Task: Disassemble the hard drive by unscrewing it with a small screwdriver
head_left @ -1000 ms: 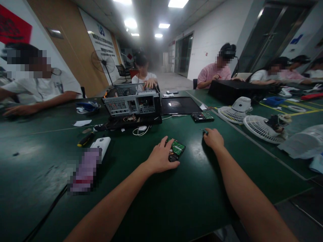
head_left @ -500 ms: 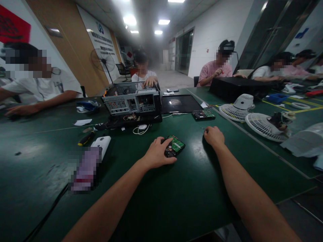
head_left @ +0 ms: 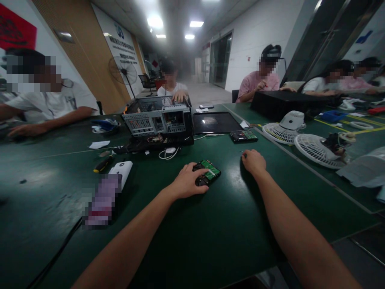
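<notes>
A hard drive (head_left: 211, 170) with a green circuit board facing up lies on the green table. Around its left side my left hand (head_left: 190, 181) is closed, some fingers over its top and one along its near edge. To the right, my right hand (head_left: 254, 161) rests on the table, apart from the drive, with its fingers curled together. A thin, small tip pokes out of those fingers on the left; most of what they hold is hidden. Farther back lies a second hard drive (head_left: 244, 136), also board side up.
An open computer case (head_left: 158, 122) stands beyond my left hand, a person behind it. A dark flat panel (head_left: 217, 123) lies beside it. At left are a yellow-black screwdriver (head_left: 103, 164) and a white power strip (head_left: 124, 173); fan parts (head_left: 317, 150) sit at right.
My left fingers have shifted slightly on the hard drive, which stays in place. My right hand has barely moved, a touch to the left in view.
</notes>
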The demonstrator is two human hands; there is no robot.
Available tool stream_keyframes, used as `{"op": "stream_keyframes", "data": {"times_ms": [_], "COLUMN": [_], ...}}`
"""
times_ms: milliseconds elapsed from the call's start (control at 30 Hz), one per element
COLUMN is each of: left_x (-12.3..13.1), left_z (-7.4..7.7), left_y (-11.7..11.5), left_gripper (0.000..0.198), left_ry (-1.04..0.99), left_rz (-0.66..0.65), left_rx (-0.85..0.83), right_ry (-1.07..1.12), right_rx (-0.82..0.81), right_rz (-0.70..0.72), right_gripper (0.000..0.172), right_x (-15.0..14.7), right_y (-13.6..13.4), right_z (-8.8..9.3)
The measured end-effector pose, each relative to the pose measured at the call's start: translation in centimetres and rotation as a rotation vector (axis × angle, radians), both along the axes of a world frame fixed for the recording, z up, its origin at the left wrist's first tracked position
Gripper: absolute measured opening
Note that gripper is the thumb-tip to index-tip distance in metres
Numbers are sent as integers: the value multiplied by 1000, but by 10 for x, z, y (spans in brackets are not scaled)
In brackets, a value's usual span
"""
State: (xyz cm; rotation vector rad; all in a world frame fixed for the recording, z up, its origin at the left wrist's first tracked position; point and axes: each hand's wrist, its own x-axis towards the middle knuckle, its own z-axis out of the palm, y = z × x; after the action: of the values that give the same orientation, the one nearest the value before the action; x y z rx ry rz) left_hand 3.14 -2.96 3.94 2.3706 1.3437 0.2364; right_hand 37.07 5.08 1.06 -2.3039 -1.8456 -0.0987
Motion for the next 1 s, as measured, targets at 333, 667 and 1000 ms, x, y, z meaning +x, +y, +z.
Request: {"op": "stream_keyframes", "data": {"times_ms": [333, 667, 1000], "left_x": [0, -1, -2], "left_z": [-3, -2, -9], "left_y": [0, 2, 5], "left_gripper": [104, 93, 79], "left_ry": [-70, -45, -20], "left_rz": [40, 10, -12], "left_rx": [-12, -23, 13], "right_ry": [28, 104, 517], "right_rx": [-27, -53, -154], "right_rz": [-8, 124, 763], "right_gripper": [30, 23, 17], "right_x": [5, -12, -72], "right_y": [-3, -16, -56], "right_z": [3, 20, 43]}}
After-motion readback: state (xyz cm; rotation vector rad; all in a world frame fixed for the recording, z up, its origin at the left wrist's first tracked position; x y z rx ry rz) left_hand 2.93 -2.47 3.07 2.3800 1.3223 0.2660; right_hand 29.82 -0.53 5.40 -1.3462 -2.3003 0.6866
